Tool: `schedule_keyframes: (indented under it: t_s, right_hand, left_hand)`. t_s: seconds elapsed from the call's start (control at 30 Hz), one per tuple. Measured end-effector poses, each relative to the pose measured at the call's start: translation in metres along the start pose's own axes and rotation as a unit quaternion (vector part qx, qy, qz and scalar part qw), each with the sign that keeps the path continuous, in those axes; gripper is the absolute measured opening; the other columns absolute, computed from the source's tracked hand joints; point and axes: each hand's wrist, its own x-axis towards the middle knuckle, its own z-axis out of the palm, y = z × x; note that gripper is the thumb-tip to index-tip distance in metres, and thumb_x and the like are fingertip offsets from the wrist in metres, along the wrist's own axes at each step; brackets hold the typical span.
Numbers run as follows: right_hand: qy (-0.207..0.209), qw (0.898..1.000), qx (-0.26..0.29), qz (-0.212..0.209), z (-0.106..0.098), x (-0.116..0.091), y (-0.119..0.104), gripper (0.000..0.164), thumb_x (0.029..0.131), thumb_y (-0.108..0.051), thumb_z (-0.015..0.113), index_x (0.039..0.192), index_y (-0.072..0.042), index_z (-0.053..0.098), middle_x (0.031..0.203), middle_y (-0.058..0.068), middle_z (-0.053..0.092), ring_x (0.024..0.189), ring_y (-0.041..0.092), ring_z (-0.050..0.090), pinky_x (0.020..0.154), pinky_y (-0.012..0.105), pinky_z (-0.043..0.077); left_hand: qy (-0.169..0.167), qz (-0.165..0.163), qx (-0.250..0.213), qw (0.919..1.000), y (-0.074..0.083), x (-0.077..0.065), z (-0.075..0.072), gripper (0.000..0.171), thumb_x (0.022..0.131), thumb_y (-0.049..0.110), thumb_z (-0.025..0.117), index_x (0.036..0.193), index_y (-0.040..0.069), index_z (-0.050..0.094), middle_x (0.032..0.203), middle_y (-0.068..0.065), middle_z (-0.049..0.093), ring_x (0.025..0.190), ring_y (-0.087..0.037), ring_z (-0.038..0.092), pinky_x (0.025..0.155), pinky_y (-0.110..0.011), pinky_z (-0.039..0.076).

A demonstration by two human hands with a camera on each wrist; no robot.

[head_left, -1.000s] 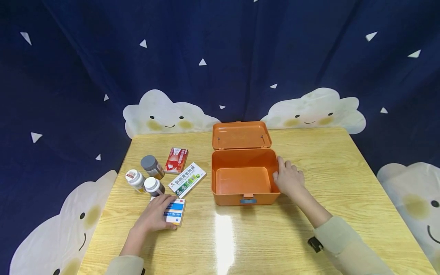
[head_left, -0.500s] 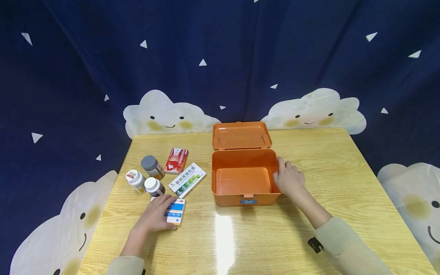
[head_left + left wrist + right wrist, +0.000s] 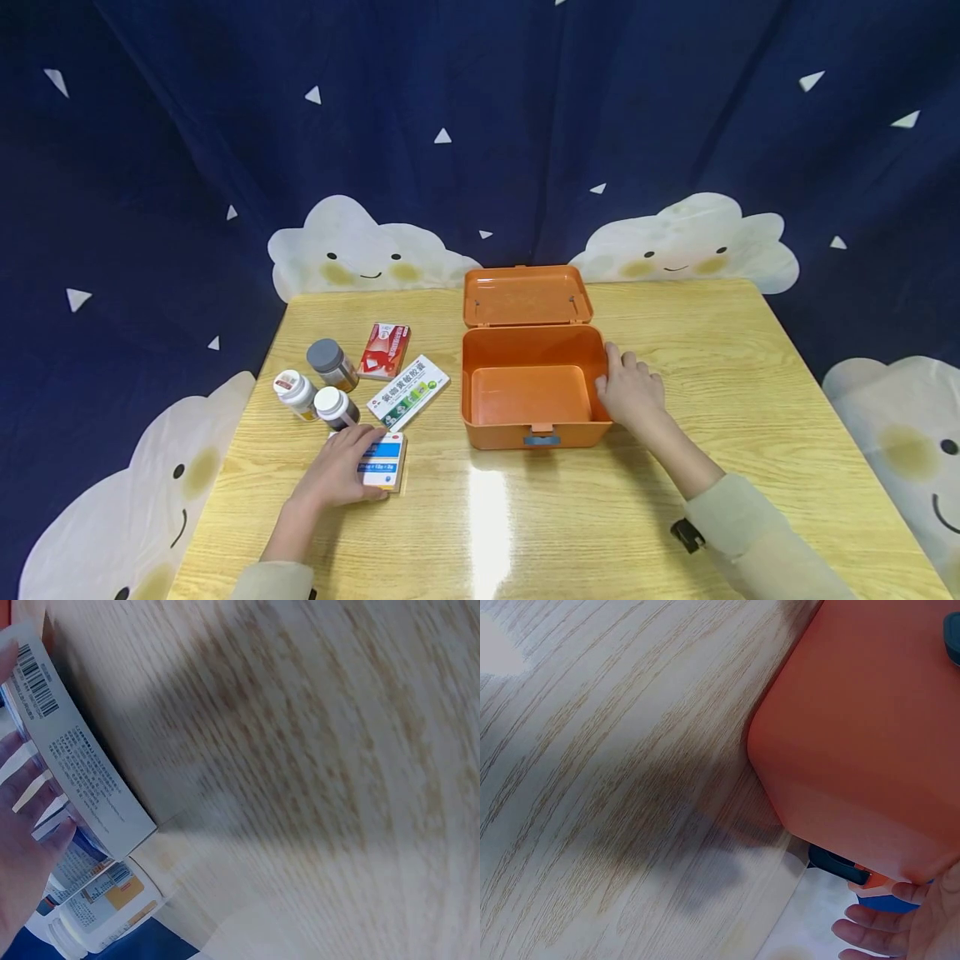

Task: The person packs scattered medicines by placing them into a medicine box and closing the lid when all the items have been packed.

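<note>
My left hand (image 3: 337, 468) grips a white and blue medicine box (image 3: 381, 465) at the table's left front. Its fingers lie across the top, with the thumb along the near edge; the palm hides the box's left part. In the left wrist view, the barcoded side of this medicine box (image 3: 90, 776) faces the camera. At the right wall of an orange storage box (image 3: 495, 436), my right hand (image 3: 633, 390) holds the rim, thumb over the edge. The other fingers (image 3: 870, 930) extend loosely outside the wall. The storage box's lid (image 3: 527, 297) is folded back, and nothing lies inside.
Beyond the left hand stand a white-capped dark bottle (image 3: 335, 406), a white bottle (image 3: 296, 393) and a grey-lidded jar (image 3: 332, 363). A green and white medicine box (image 3: 408, 393) and a red one (image 3: 385, 350) lie flat nearby. A dark blue curtain (image 3: 480, 125) hangs behind the table.
The medicine box under my left hand has shifted slightly right, and more of its right side shows. My right hand and the orange storage box have stayed in place.
</note>
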Motion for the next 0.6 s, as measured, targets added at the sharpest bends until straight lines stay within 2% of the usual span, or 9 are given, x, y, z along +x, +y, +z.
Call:
schedule_keyframes:
  t_s: [0.37,0.6]
  right_hand:
    - [-0.002,1.0,0.0,0.002,0.001,0.0,0.0,0.053,0.09,-0.024,0.042,0.136,-0.002,0.026,0.112,0.027,0.047,0.09,0.043,0.051,0.07,0.055,0.04]
    - [-0.001,1.0,-0.001,0.0,0.0,-0.001,-0.001,0.053,0.09,-0.024,0.041,0.136,-0.002,0.026,0.112,0.027,0.047,0.089,0.043,0.051,0.07,0.055,0.041]
  left_hand:
    - [0.023,0.003,-0.014,0.9996,0.01,0.003,-0.007,0.091,0.055,0.048,0.079,0.131,0.01,0.048,0.127,-0.01,0.049,0.118,-0.03,0.042,0.099,-0.053,0.03]
    - [0.043,0.008,-0.01,0.999,0.021,0.01,-0.016,0.089,0.058,0.054,0.076,0.131,0.013,0.046,0.127,-0.011,0.049,0.117,-0.031,0.043,0.099,-0.049,0.031]
